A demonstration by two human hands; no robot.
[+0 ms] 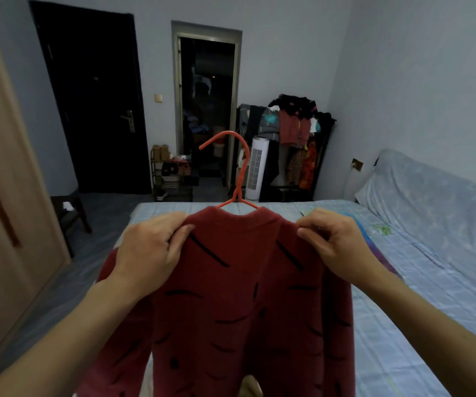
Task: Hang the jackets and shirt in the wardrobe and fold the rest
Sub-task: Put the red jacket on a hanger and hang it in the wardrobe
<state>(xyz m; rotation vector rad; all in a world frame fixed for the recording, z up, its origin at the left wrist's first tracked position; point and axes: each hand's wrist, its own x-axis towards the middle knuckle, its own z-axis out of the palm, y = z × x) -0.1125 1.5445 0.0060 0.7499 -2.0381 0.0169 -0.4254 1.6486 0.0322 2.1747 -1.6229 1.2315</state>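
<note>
The red jacket (231,296) (black dash marks on the fabric) hangs on an orange hanger (239,173) and is held up above the bed (402,296), with the hook rising clear of the collar. The left hand (150,253) has its grip clamped on the jacket's left shoulder, and the right hand (337,242) pinches the right shoulder. The wardrobe (4,196) stands at the left edge, well apart from the jacket.
</note>
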